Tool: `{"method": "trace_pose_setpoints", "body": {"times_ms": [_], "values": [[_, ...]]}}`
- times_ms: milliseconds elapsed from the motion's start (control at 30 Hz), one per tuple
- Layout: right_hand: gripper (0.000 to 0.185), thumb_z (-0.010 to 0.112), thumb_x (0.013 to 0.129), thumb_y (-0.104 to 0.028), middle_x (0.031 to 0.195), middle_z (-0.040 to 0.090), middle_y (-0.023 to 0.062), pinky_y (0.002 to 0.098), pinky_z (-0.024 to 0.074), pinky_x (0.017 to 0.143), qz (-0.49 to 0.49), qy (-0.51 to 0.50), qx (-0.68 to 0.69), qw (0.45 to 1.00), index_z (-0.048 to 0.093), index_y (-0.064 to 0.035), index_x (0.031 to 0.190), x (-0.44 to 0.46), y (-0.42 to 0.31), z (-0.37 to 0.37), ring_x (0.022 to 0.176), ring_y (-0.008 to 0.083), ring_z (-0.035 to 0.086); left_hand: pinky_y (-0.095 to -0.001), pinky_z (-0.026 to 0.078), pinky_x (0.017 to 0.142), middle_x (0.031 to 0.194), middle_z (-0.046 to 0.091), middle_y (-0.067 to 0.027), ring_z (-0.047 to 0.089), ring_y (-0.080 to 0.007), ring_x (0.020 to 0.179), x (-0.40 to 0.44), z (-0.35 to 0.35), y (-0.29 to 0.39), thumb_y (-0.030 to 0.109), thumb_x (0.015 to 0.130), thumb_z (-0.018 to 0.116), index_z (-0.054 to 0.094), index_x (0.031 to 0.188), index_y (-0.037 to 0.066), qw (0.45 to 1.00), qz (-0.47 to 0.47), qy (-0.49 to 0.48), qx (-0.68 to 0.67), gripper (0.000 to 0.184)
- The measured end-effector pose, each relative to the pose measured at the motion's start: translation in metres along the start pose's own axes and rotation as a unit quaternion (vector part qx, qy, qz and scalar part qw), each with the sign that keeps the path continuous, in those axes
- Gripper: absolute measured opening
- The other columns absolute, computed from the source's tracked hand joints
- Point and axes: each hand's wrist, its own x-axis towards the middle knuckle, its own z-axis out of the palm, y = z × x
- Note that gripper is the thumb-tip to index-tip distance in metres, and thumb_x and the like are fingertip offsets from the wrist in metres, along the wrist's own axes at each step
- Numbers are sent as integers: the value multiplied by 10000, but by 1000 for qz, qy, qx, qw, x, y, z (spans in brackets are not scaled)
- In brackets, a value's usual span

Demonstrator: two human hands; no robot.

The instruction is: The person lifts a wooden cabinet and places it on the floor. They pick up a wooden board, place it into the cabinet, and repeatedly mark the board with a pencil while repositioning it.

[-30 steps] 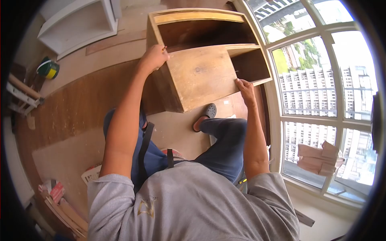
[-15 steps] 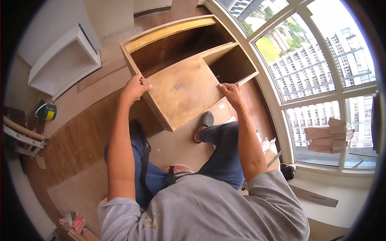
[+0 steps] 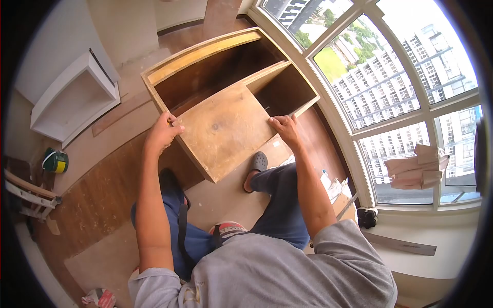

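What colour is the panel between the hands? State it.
The panel is light tan-brown with a darker knot, seen in the head view.

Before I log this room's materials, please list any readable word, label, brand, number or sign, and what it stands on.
No text is clear enough to quote.
Green bucket, yellow label: too small.
Red-and-white object between the legs: print too blurred.
Plank at lower right: dark marking too small.
Crumpled red-and-white packet: too blurred.
T-shirt emblem: too faint.
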Motion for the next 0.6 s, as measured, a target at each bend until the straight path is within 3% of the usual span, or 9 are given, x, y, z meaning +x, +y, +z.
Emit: {"method": "trace_pose_setpoints", "body": {"times_ms": [133,200,233,300,600], "values": [[409,556,981,-447,861,705,81,593,48,1176,17,-21,2,1000,770,-100,1002,-2,-10,-7,994,251,630,-319,427,518,813,569,-68,515,-154,590,0,-1,-2,182,790,767,552,1049,32,999,9,16,26,369],[408,557,981,-451,878,708,79,591,49,1179,7,-12,-1,1000,770,-103,1008,-1,-7,-3,1003,248,623,-345,483,685,944,613,-118,583,-200,786,1,-2,-2,204,783,774,556,1100,13,999,6,1,51,429],[407,558,980,-454,896,711,77,590,49,1182,4,0,-4,1000,770,-107,1013,-1,-4,-1,1012,244,615,-345,483,685,944,613,-118,583,-200,786,0,-3,0,204,783,774,556,1100,13,999,6,4,51,429],[408,558,980,-460,894,715,72,585,47,1186,3,0,-6,1000,769,-113,1017,-1,-3,-1,1026,235,606,-363,486,802,1033,624,-150,592,-231,929,-2,-3,3,218,773,785,550,1109,-1,998,-11,3,57,465],[415,559,981,-461,878,714,75,569,59,1181,6,-10,8,1000,766,-103,1005,-3,-13,-7,1027,240,621,-368,494,819,1093,624,-187,610,-255,956,-4,-3,4,241,761,805,540,1129,-7,997,-6,17,70,517]]}}
